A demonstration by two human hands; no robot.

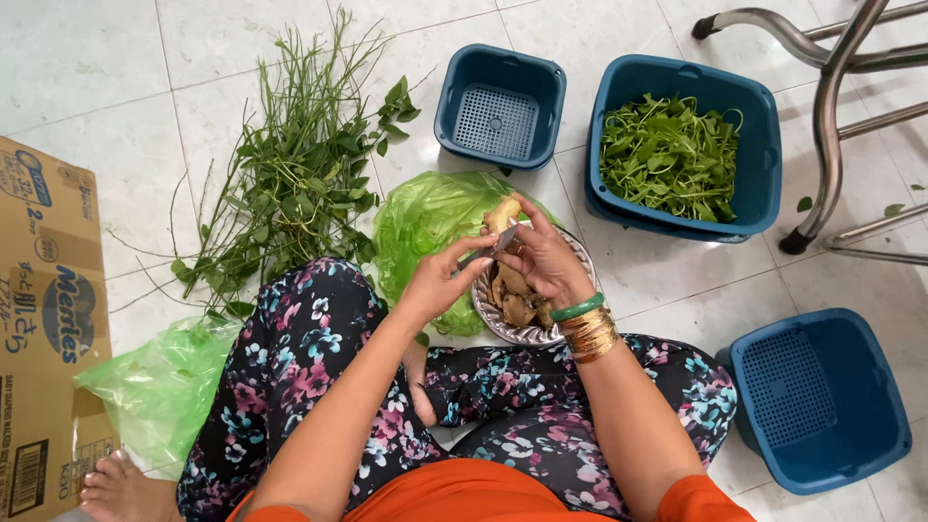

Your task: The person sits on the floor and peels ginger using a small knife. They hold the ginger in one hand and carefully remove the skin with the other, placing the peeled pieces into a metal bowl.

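orange lap below; left hand (440,282) grips a knife (491,246), right hand (543,259) grips ginger (501,214), mid-peel; metal plate (580,253) at six o'clock; turning the root seems next.

- Flattened cardboard box (43,329): on floor at far left edge, beside the person's leg; brown, w/ blue printed logos + lettering, small black barcode panel near its lower end.
- Green plastic bag (159,387): thin, see-through, crumpled, just beside box, bottom left.
- 2nd green plastic bag (430,227): crumpled, centre of floor.
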